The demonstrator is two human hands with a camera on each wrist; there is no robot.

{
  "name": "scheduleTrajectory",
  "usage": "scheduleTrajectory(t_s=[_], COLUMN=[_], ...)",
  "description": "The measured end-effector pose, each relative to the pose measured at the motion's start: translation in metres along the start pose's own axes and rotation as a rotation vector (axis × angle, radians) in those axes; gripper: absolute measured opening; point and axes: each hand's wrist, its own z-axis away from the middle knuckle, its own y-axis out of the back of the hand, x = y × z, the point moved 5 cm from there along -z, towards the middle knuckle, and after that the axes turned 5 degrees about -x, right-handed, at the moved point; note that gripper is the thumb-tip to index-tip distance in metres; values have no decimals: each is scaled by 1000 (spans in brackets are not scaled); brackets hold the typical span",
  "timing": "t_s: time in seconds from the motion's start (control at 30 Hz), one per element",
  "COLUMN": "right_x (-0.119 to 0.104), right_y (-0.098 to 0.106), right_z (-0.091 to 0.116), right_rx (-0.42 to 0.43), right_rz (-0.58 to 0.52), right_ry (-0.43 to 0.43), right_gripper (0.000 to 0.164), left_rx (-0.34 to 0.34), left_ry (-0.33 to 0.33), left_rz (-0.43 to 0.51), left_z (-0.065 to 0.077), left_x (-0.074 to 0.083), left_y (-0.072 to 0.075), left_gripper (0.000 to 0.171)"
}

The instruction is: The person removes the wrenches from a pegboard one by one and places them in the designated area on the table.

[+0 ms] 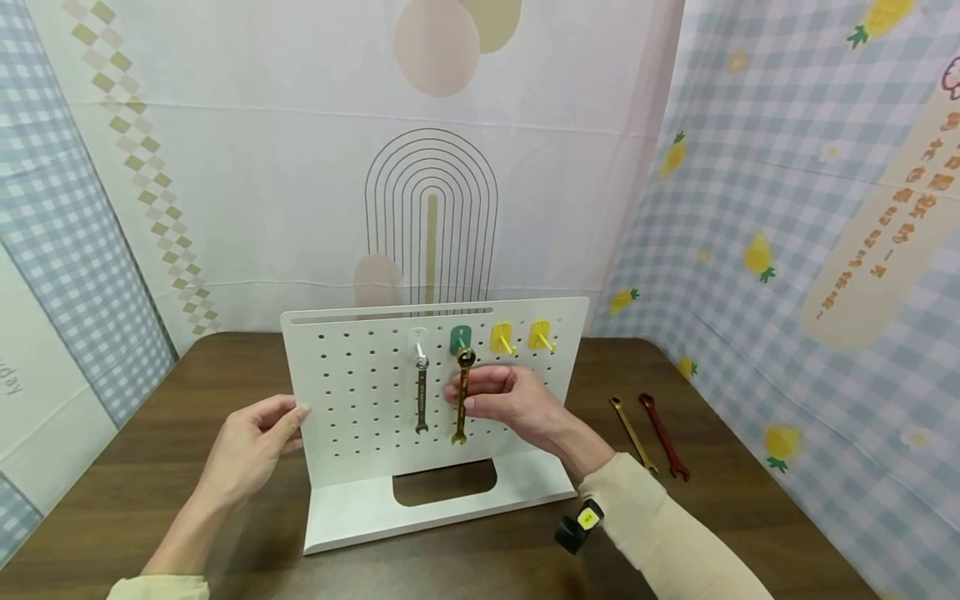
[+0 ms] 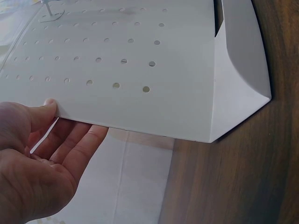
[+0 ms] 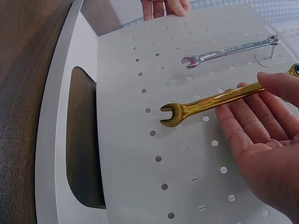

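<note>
Evidently, left fingers (image 2: 90, 148) pinching pegboard (image 2: 184, 102) edge, right fingers (image 3: 235, 132) pinching gold wrench (image 3: 210, 101), gap leftward

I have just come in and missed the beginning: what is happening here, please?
A person's left hand grips the side edge of a white pegboard. The right hand holds a gold wrench, its upper end at the green hook. A silver wrench hangs on the white hook. Another gold wrench and a red wrench lie on the table.
</note>
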Motion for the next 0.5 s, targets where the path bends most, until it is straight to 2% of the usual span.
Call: scheduleTrajectory(t_s=[0.27,0.5], right_x=[0,0], right_y=[-3,-8], right_z=[-1,3], right_rx=[-6,26], right_rz=[3,-23], right_ry=[9,8], right_gripper=[33,28], left_rx=[-6,3], left_ry=[6,1], left_rz=[0,5], left_z=[1,1], left_x=[0,1], left_y=[-1,0], left_gripper=[29,27])
